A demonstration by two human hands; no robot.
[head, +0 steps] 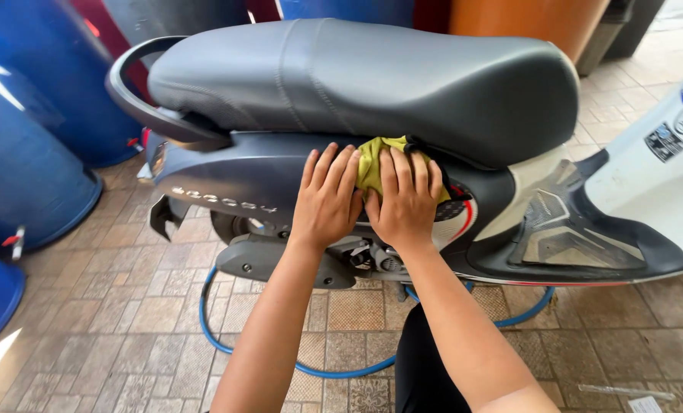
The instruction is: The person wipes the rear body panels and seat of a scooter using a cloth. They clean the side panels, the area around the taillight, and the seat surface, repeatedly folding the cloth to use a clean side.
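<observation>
A dark grey scooter stands side-on before me, with a black seat [372, 76] and a matte side panel [234, 180]. A yellow-green cloth [373, 162] is pressed against the panel just under the seat edge. My right hand [406, 203] lies flat on the cloth, fingers spread upward. Beside it, my left hand [327, 199] rests flat on the panel, its fingertips touching the cloth's left edge. Both hands sit side by side, touching.
Blue plastic barrels [28, 138] stand at the left. A blue hose [227, 344] loops on the paved floor under the scooter. The white front body and footboard [571, 229] extend to the right. A black grab rail [131, 92] curves behind the seat.
</observation>
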